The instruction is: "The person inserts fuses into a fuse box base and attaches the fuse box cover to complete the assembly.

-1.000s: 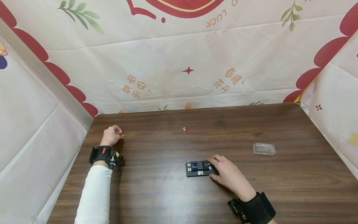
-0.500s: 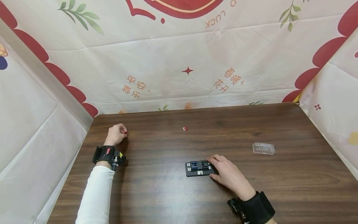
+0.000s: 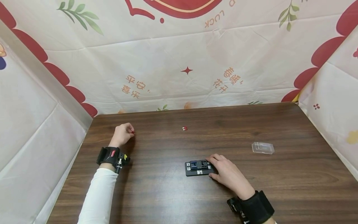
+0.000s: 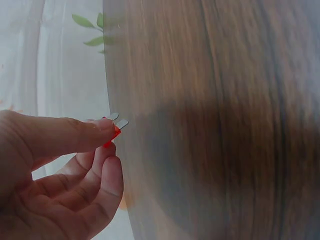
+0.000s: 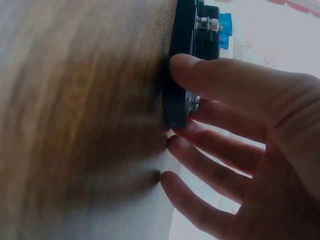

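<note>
A small red blade fuse (image 4: 117,131) with two metal prongs is pinched between the thumb and a finger of my left hand (image 3: 122,135), over the table's back left. The black fuse holder block (image 3: 193,173), with metal bolts and a blue piece (image 5: 225,31) on it, lies flat at mid-table. My right hand (image 3: 230,175) grips its right end, thumb on the near side and fingers round the far side. The right end of the block is partly hidden by that hand.
Another small red piece with pale prongs (image 3: 185,128) lies near the table's back edge. A clear plastic box (image 3: 263,148) stands on the right part of the wooden table (image 3: 156,193). Printed white cloth (image 3: 167,56) hangs behind and at both sides.
My left hand has moved to the right with the red fuse, which now shows more plainly at its fingertips. My right hand has stayed on the black block.
</note>
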### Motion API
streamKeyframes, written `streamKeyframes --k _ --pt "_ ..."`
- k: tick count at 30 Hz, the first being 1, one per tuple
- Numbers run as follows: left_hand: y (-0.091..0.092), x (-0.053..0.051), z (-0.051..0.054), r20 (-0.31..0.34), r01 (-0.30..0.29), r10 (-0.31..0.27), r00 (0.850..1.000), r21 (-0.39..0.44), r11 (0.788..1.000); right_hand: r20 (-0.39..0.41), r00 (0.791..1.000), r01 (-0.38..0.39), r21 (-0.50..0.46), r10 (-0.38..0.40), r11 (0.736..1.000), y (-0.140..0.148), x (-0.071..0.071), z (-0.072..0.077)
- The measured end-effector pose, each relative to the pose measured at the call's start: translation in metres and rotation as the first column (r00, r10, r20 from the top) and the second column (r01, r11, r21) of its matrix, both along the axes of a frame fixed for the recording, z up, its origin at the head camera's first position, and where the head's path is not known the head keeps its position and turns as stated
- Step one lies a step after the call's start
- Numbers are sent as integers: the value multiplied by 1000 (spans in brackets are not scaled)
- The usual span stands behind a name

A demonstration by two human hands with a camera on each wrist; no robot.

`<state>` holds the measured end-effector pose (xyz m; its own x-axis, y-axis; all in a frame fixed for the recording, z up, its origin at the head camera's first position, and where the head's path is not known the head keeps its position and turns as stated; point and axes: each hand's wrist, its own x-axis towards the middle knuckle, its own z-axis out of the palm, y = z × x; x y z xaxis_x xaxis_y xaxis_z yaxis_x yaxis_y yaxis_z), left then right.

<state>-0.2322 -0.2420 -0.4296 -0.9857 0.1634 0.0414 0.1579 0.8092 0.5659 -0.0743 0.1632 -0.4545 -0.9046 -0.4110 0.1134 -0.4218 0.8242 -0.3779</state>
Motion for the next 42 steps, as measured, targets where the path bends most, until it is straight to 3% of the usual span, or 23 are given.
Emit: streamKeyframes --k 6,9,23,30,36,42 --pt "12 2 0 -77 153 -153 985 -9 988 20 1000 -1 -6 1 1000 1 0 0" --pt "18 3 -1 -91 191 -191 977 -17 982 21 1000 -4 -10 4 1000 1 0 0" --pt "52 8 0 -132 277 -280 951 -38 960 2 1000 -2 -7 2 1000 1 0 1" --pt "72 15 4 -181 330 -334 925 -50 943 4 1000 -4 -15 4 1000 1 0 1" --pt "87 22 7 -193 345 -348 917 -54 937 18 1000 6 -25 -5 1000 1 0 0" --pt "101 29 9 -246 386 -385 889 -45 921 22 1000 11 -22 -10 1000 1 1 1"
